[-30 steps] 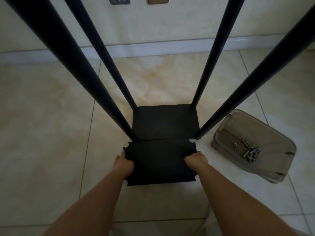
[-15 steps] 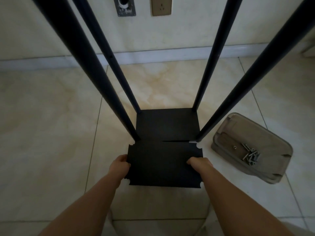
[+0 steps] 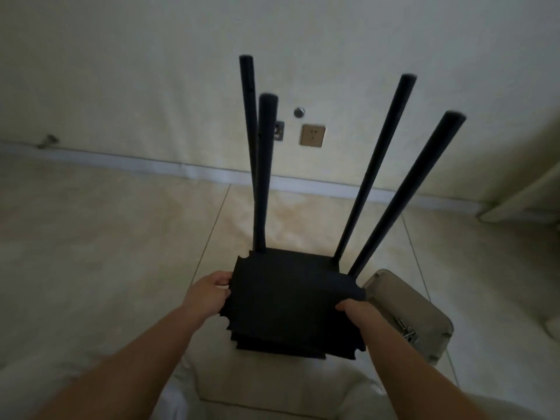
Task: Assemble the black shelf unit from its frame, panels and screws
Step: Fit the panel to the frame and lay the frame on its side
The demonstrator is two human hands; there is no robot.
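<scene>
The black shelf frame (image 3: 375, 165) stands on the tiled floor, several round posts rising from its bottom panel (image 3: 297, 262). In front of it I hold a black panel (image 3: 291, 301) with notched corners, lifted and tilted over a stack of similar panels (image 3: 281, 348). My left hand (image 3: 209, 294) grips the held panel's left edge. My right hand (image 3: 353, 310) grips its right edge near the front. Loose screws (image 3: 407, 330) lie on a beige pouch (image 3: 403, 301) to the right of the panels.
A wall with a skirting board (image 3: 151, 166) runs behind the frame, with a socket plate (image 3: 312, 135) and a round fitting (image 3: 299, 112) on it. Something pale, a cushion or cloth (image 3: 272, 395), lies under my forearms. A white ledge (image 3: 521, 201) sits at far right.
The view has pulled back and up, so the post tops now show. The panel has risen from lying flat in front of the frame to a tilted hold, revealing stacked panels beneath.
</scene>
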